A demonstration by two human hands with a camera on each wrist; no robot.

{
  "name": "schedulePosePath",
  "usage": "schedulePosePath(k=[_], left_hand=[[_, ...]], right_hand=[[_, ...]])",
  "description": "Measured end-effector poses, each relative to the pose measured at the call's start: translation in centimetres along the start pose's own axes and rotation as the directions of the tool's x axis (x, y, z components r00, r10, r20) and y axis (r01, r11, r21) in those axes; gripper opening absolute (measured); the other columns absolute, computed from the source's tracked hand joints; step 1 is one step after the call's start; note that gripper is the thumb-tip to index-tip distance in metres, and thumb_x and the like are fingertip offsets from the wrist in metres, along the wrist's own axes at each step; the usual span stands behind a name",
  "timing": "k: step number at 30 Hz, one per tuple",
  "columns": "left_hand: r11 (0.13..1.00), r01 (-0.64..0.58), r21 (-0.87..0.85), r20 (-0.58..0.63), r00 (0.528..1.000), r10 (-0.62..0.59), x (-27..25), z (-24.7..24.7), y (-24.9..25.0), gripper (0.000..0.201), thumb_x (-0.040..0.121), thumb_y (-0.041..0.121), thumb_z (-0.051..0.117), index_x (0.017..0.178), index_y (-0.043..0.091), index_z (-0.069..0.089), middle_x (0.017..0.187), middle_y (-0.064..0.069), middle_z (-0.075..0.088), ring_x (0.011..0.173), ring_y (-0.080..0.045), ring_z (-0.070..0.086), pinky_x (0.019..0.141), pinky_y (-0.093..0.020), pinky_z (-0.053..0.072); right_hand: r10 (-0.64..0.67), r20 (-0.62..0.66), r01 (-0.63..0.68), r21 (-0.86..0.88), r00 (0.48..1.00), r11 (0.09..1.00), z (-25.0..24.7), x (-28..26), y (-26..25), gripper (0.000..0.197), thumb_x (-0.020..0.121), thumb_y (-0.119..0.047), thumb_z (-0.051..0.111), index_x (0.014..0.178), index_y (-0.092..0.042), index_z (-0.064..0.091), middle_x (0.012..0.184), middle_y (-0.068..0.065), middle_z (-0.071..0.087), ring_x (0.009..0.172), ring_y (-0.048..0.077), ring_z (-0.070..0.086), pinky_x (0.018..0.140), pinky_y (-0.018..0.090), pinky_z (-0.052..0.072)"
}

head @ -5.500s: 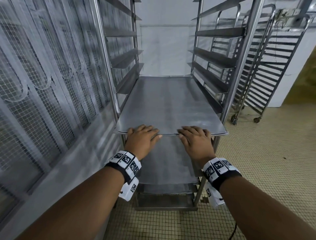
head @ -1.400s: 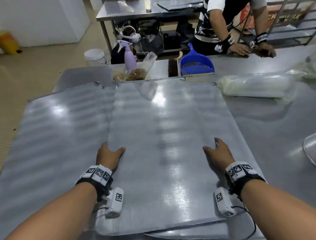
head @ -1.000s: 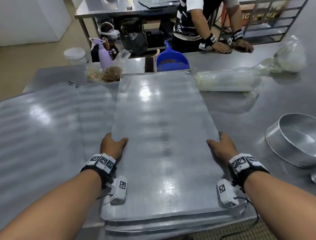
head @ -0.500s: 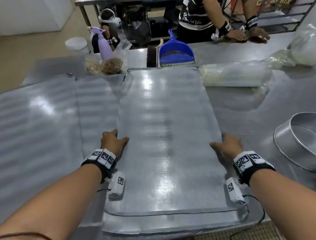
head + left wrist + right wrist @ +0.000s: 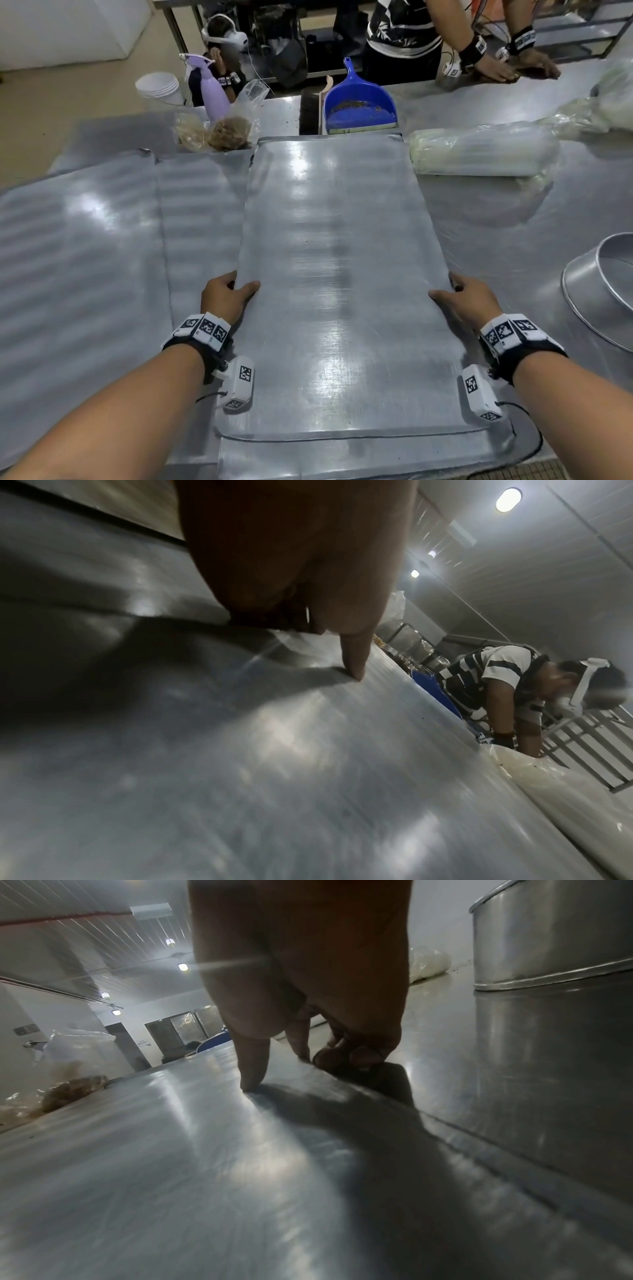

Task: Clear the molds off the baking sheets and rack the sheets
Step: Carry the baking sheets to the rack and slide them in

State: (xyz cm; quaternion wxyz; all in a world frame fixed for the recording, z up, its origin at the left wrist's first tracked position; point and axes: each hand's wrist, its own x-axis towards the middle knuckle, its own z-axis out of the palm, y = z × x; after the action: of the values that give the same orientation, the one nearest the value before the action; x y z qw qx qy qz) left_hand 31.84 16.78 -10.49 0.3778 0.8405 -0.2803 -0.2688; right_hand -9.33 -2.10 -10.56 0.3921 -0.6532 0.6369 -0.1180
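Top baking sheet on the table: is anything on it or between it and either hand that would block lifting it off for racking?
Nothing visible does. The left hand and right hand already grip the long edges of the top baking sheet, thumbs on top. Its surface is bare. The round mold stands apart to its right. The rack is out of view.

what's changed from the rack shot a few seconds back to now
The person has turned from the rack to the steel table. The left hand and right hand, then flat on a racked sheet, now grip the long edges of the top baking sheet, drawn nearer over the last second. The blue dustpan and round mold stayed put.
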Motion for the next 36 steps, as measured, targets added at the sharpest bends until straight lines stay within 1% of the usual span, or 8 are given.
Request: schedulePosePath(k=[11, 14, 18, 24, 26, 30, 33, 36], left_hand=[[0.998, 0.028, -0.062, 0.002, 1.000, -0.028, -1.0, 0.2, -0.3, 0.045, 0.081, 0.019, 0.084, 0.123, 0.008, 0.071, 0.099, 0.003, 0.071, 0.075, 0.006, 0.060, 0.054, 0.001, 0.043], [0.996, 0.038, -0.084, 0.003, 0.999, -0.038, -1.9, -0.1, -0.7, 0.045, 0.080, 0.018, 0.084, 0.123, 0.010, 0.071, 0.100, 0.004, 0.073, 0.081, 0.001, 0.067, 0.066, -0.007, 0.053], [0.996, 0.066, -0.057, 0.054, 0.997, -0.063, -3.1, -0.7, -1.0, 0.054, 0.072, 0.032, 0.088, 0.122, 0.018, 0.073, 0.108, 0.004, 0.077, 0.098, -0.016, 0.073, 0.095, -0.040, 0.057], [0.982, 0.067, 0.177, 0.060, 0.995, -0.079, -5.5, 0.1, 0.2, 0.041, 0.082, 0.026, 0.081, 0.117, 0.010, 0.067, 0.113, -0.007, 0.072, 0.100, -0.026, 0.068, 0.084, -0.028, 0.049], [0.949, 0.078, 0.305, 0.050, 0.994, -0.098, -6.4, 0.4, 1.0, 0.055, 0.082, 0.034, 0.081, 0.124, 0.005, 0.059, 0.125, -0.014, 0.064, 0.104, -0.030, 0.063, 0.083, -0.030, 0.047], [0.792, -0.020, 0.610, 0.122, 0.990, -0.069, -9.6, 1.3, 2.2, 0.090, 0.082, 0.054, 0.074, 0.153, 0.022, 0.029, 0.163, -0.013, 0.008, 0.144, -0.039, 0.024, 0.112, -0.048, 0.033], [0.699, -0.158, 0.697, 0.212, 0.977, 0.010, -11.6, 2.0, 2.4, 0.075, 0.081, 0.062, 0.069, 0.142, 0.027, 0.044, 0.153, -0.011, 0.029, 0.139, -0.036, 0.029, 0.109, -0.052, 0.033], [0.684, -0.252, 0.685, 0.317, 0.948, 0.031, -13.6, 2.4, 2.6, 0.048, 0.083, 0.063, 0.066, 0.111, 0.025, 0.059, 0.121, -0.003, 0.050, 0.118, -0.028, 0.049, 0.098, -0.046, 0.038]], right_hand=[[-0.045, 0.047, 0.050, -0.119, 0.998, 0.992, -0.9, 0.3, -0.4, 0.051, 0.088, -0.030, 0.074, 0.134, -0.015, 0.059, 0.129, 0.007, 0.066, 0.116, 0.029, 0.062, 0.088, 0.028, 0.042], [-0.057, 0.072, 0.069, -0.177, 0.996, 0.982, -1.1, 0.9, -0.4, 0.056, 0.089, -0.034, 0.071, 0.139, -0.013, 0.053, 0.134, 0.012, 0.063, 0.121, 0.033, 0.059, 0.096, 0.035, 0.044], [-0.075, 0.100, 0.096, -0.238, 0.992, 0.966, -0.9, 1.6, 0.3, 0.056, 0.090, -0.037, 0.069, 0.138, -0.013, 0.052, 0.135, 0.013, 0.061, 0.121, 0.034, 0.058, 0.095, 0.035, 0.044], [-0.066, 0.124, 0.104, -0.334, 0.990, 0.937, -0.7, 3.1, 1.4, 0.054, 0.087, -0.055, 0.063, 0.129, -0.023, 0.052, 0.134, 0.018, 0.055, 0.109, 0.037, 0.062, 0.091, 0.038, 0.046], [-0.064, 0.121, 0.102, -0.342, 0.991, 0.934, -0.7, 2.9, 1.6, 0.055, 0.086, -0.049, 0.065, 0.131, -0.021, 0.051, 0.134, 0.019, 0.054, 0.111, 0.038, 0.061, 0.095, 0.041, 0.047], [-0.086, 0.062, 0.103, -0.380, 0.994, 0.919, -0.5, 0.6, 1.7, 0.048, 0.087, -0.028, 0.064, 0.131, -0.018, 0.048, 0.134, 0.025, 0.046, 0.118, 0.045, 0.052, 0.101, 0.046, 0.045], [-0.174, 0.022, 0.166, -0.445, 0.985, 0.880, 0.0, -2.1, 1.1, 0.046, 0.088, -0.023, 0.061, 0.133, -0.023, 0.054, 0.132, 0.021, 0.044, 0.120, 0.045, 0.049, 0.103, 0.046, 0.044], [-0.302, 0.130, 0.327, -0.458, 0.944, 0.827, 0.9, -5.4, 0.2, 0.028, 0.085, -0.030, 0.066, 0.112, -0.023, 0.067, 0.110, 0.009, 0.060, 0.103, 0.032, 0.060, 0.087, 0.038, 0.050]])
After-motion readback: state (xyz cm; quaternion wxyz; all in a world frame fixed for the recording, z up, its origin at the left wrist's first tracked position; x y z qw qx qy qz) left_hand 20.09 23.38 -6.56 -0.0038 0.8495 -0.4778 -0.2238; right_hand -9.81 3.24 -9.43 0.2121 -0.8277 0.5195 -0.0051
